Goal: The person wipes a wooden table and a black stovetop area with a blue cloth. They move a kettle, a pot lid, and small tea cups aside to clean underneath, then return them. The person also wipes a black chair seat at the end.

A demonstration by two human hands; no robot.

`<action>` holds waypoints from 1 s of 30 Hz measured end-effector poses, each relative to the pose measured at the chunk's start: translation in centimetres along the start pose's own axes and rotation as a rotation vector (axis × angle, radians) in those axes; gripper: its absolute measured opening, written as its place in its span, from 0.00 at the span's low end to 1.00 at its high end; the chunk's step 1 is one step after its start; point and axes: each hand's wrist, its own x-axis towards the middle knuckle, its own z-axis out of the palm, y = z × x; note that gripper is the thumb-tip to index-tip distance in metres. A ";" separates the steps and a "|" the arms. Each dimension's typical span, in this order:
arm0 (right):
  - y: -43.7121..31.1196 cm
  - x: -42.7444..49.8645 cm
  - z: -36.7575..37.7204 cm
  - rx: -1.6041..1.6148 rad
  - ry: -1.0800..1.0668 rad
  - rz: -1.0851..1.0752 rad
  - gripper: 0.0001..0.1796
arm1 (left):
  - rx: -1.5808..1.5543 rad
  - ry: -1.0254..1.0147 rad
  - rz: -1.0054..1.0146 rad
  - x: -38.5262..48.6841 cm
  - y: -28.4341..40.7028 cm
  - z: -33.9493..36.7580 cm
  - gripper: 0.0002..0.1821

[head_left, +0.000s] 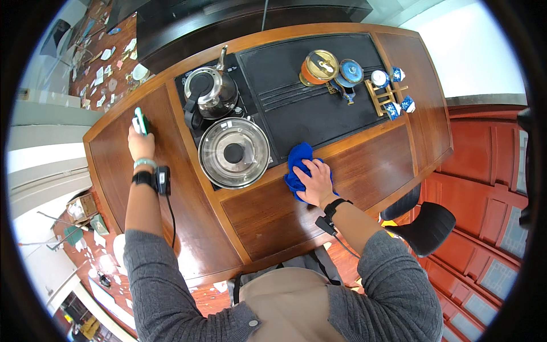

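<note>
My right hand (pixel 315 179) presses on a crumpled blue cloth (pixel 300 156) at the front edge of the black tea tray (pixel 295 115), partly on the wooden tabletop (pixel 265 226). My left hand (pixel 142 144) grips a white and green object (pixel 139 121), its kind unclear, above the left part of the table. Between the hands, a round steel pot with a glass lid (pixel 234 153) stands on the black hob panel. Behind the pot is a kettle (pixel 210 93) with a black handle.
An orange and gold lidded vessel (pixel 319 67) and a blue teapot (pixel 350 72) stand on the tray. Blue and white cups (pixel 392 110) hang on a wooden rack (pixel 377 99) at the right. A black chair (pixel 431 228) stands beyond the table's right front edge. Paper scraps litter the floor.
</note>
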 end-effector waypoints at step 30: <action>6.0 -0.6 -2.0 0.315 -0.074 -0.316 0.38 | 0.158 -0.381 0.877 -19.1 39.2 14.8 0.30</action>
